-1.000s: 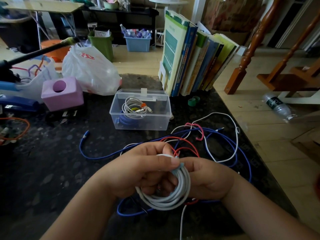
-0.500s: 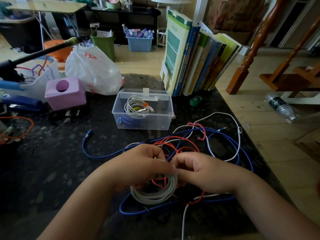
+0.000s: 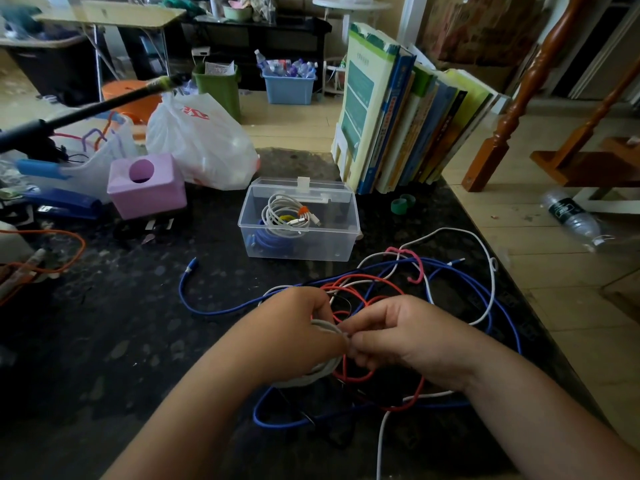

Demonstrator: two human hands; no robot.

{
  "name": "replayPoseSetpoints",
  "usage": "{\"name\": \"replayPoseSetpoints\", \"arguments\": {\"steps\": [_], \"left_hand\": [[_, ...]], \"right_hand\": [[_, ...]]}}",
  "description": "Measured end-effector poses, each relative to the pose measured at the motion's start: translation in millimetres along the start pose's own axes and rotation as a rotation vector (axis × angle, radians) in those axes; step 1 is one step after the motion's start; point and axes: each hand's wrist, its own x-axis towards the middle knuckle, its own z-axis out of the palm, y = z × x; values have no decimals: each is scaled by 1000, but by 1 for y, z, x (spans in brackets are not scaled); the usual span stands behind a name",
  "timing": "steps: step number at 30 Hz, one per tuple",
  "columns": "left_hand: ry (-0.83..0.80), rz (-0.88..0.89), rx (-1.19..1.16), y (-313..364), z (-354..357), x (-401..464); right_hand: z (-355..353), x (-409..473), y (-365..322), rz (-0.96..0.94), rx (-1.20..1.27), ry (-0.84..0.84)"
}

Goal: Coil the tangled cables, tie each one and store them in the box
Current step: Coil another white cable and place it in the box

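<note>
My left hand (image 3: pixel 294 337) grips a coiled white cable (image 3: pixel 320 372) low over the dark table. My right hand (image 3: pixel 405 336) pinches the top of that coil where the two hands meet; whatever is between its fingertips is hidden. Under and behind the hands lies a tangle of a blue cable (image 3: pixel 498 306), a red cable (image 3: pixel 360 285) and a loose white cable (image 3: pixel 485 258), with a pink tie (image 3: pixel 414 263) on top. The clear plastic box (image 3: pixel 299 244) stands open behind them, holding a coiled white cable (image 3: pixel 282 216) and a blue coil (image 3: pixel 266 242).
A row of upright books (image 3: pixel 398 112) stands behind the box on the right. A purple block (image 3: pixel 147 185), a white plastic bag (image 3: pixel 197 140) and a blue stapler (image 3: pixel 62 202) sit at the left. Green tape rolls (image 3: pixel 401 204) lie by the books. The table edge runs down the right side.
The white coil was held up toward me between both hands; it has come down and lies flatter over the tangle. My right hand has shifted from wrapping around the coil to pinching its top.
</note>
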Motion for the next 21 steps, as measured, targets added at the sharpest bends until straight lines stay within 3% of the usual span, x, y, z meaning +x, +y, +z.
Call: {"name": "replayPoseSetpoints", "arguments": {"steps": [5, 11, 15, 21], "left_hand": [[-113, 16, -393, -6, -8, -5], [-206, -40, -709, -8, -9, -5], [-225, -63, -728, -11, -9, -3], [-85, -119, -614, -13, 2, 3]], "right_hand": [[-4, -3, -2, -14, 261, -140], [3, 6, 5, -181, 195, 9], [6, 6, 4, -195, 265, 1], [8, 9, 4, -276, -84, 74]]}}
